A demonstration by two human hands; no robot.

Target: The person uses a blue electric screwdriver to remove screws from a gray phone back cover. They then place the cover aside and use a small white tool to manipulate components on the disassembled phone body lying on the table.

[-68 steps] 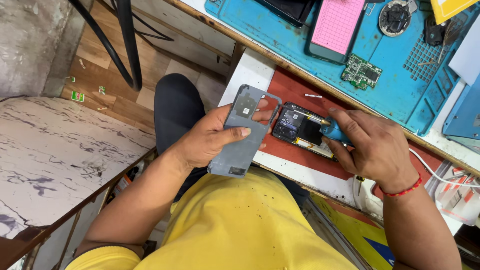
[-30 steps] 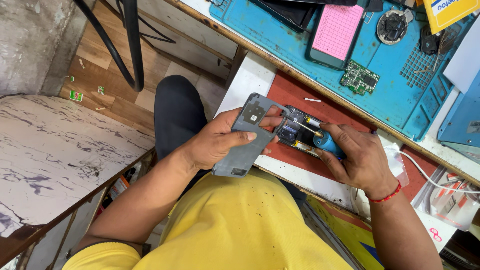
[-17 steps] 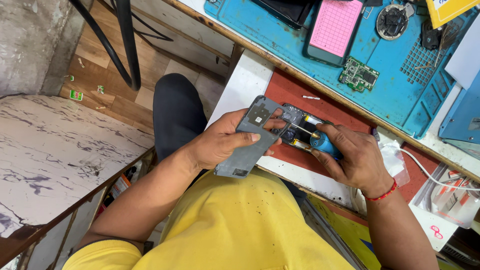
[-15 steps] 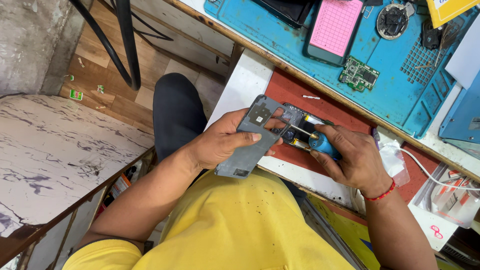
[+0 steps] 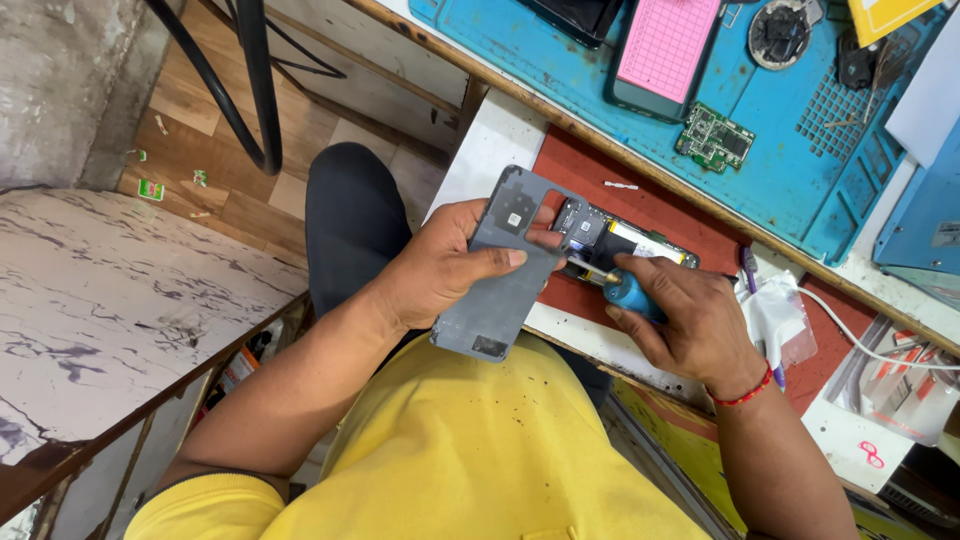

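Back cover [image 5: 505,265] already off, gripped in the left hand [image 5: 440,270]; right hand [image 5: 690,320] clasps a blue-handled screwdriver [image 5: 625,290] on the opened phone [image 5: 625,238] (screws apparently remain).

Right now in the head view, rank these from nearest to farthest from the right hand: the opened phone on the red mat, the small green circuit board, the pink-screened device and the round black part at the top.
From the right hand:
1. Opened phone, just above the hand on the red mat.
2. Small green circuit board, higher, on the blue mat.
3. Pink-screened device, top centre.
4. Round black part, top right. The last two are too close to call.
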